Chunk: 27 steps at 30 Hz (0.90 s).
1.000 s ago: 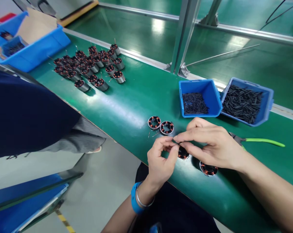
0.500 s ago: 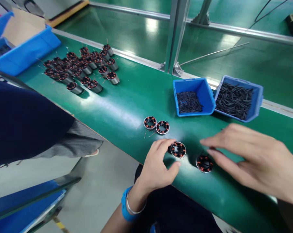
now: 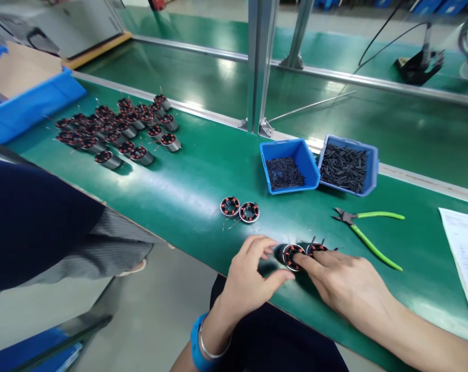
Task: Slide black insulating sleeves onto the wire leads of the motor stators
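My left hand (image 3: 251, 276) is open, its thumb and fingers apart around the left side of a round copper-wound coil part (image 3: 293, 257) on the green bench. Nothing sits between those fingers. My right hand (image 3: 344, 279) reaches in from the right, its index fingertip on the rim of that same part; the other fingers are bent, and what they hold, if anything, is hidden. Beneath them a second coil part (image 3: 317, 249) shows partly, with dark thin sleeves sticking up. Farther back, two more coil parts (image 3: 229, 206) (image 3: 250, 212) touch side by side.
Two blue bins (image 3: 311, 178) (image 3: 373, 178) hold small black tubes. Green-handled cutters (image 3: 348, 217) and a paper sheet (image 3: 466, 258) lie at right. Several coil parts (image 3: 108, 159) cluster at back left beside a large blue bin (image 3: 35, 106). A person's dark clothing (image 3: 35, 222) is at left.
My right hand has moved left onto the coil parts, and the two near parts now stand closer together. The view has shifted right, bringing the cutters and paper into sight.
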### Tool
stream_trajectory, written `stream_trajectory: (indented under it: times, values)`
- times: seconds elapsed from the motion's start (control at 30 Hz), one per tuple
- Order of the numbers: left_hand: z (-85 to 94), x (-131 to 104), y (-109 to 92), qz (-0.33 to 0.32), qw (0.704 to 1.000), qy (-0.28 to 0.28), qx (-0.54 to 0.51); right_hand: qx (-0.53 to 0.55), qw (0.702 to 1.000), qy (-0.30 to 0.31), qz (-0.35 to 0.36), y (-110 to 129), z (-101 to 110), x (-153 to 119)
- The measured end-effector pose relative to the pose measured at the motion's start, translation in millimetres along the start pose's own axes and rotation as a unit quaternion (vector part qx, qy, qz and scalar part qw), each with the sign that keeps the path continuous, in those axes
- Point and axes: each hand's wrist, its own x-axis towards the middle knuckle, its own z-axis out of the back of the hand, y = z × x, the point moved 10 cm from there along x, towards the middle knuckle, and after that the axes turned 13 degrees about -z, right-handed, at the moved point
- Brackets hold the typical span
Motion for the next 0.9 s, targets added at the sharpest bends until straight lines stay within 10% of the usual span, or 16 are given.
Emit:
stream_trajectory:
  times: [0.2,0.43,0.57,0.73,0.9]
  values:
    - [33.2,3,0,-0.045,0.996,-0.081,-0.006,-0.028,0.998,-0.038,0.034,-5,45,16]
    - [5.7,10,-10,-0.027,0.999,0.019,-0.034,0.007,1.0,-0.023,0.009,17,-4,14]
    - [-0.5,11,-12,-0.04,0.999,0.034,0.006,0.068,0.997,-0.025,0.005,13,11,1]
    - [-4.4,6,-12,-0.037,0.998,0.042,0.027,0.127,0.987,-0.082,-0.061,-43,64,5]
    - [-6.2,-6,-17,-0.06,0.994,0.018,0.087,0.09,0.977,-0.121,-0.149,-116,58,52]
